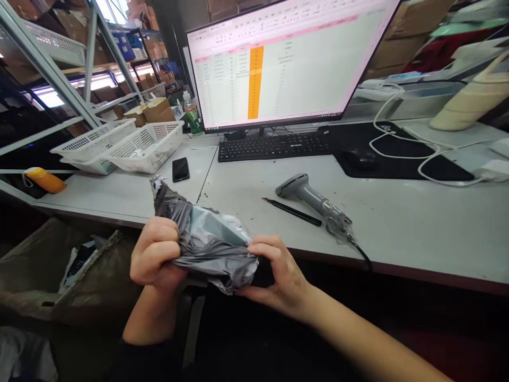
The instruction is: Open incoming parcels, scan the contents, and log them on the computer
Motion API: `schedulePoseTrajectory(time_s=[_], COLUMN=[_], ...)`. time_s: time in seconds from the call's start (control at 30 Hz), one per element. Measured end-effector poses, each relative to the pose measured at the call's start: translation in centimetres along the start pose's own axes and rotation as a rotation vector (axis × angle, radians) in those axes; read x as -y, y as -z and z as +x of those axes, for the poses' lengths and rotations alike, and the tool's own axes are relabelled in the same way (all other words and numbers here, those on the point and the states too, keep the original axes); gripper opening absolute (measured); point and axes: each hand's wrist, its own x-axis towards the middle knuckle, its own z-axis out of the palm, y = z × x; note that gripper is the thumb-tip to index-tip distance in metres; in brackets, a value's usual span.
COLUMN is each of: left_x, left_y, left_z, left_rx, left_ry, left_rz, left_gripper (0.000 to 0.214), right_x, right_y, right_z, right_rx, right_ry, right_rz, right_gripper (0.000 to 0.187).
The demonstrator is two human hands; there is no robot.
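Observation:
Between my two hands, just over the desk's front edge, is a crumpled grey plastic mailing bag [222, 260] with a torn opening. Pale blue-green contents [217, 225] show through the tear under clear, shiny wrap; their kind is hidden. My left hand [157, 252] is closed in a fist around the bag's left side. At the right end, my right hand [278, 273] pinches the bag between fingers and thumb. A black utility knife [292, 211] lies on the desk to the right, beside a grey barcode scanner [312, 196] with tape around its handle.
A monitor [278, 69] with a spreadsheet stands behind a black keyboard [274, 147]. On the left are a phone [181, 170], white plastic baskets [147, 146] and a green-labelled bottle [193, 114]. A mouse [360, 158] and white cables lie right. Below left sits a large sack [91, 281].

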Motion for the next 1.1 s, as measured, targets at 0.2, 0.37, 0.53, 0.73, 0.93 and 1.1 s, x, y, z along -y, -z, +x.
schedulePoseTrajectory(time_s=[0.2, 0.37, 0.53, 0.73, 0.93, 1.1], left_x=[0.0, 2.1, 3.1, -1.1, -1.0, -0.7], left_y=[-3.0, -4.1, -2.9, -1.2, -1.0, 0.5], left_z=[3.5, 4.8, 5.1, 7.7, 9.7, 9.7], left_rx=[-0.223, -0.215, 0.117, 0.554, 0.906, 1.055], left_ry=[0.007, 0.148, 0.118, -0.024, 0.033, -0.062], left_rz=[-0.073, -0.266, -0.134, 0.23, 0.146, -0.071], left_gripper=[0.032, 0.026, 0.044, 0.087, 0.049, 0.037], right_x=[-0.8, -0.8, -1.6, -0.4, -1.0, -3.3], right_y=[1.4, 4.2, 8.5, 9.0, 7.9, 7.3], right_z=[2.6, 7.0, 11.8, 14.5, 14.6, 12.7], right_rx=[0.048, 0.069, 0.383, 0.66, 0.565, 0.693], right_ry=[0.127, 0.113, -0.022, -0.019, -0.07, -0.189], right_rz=[-0.181, -0.09, 0.043, 0.027, 0.236, 0.585], right_gripper=[0.036, 0.018, 0.016, 0.02, 0.054, 0.056])
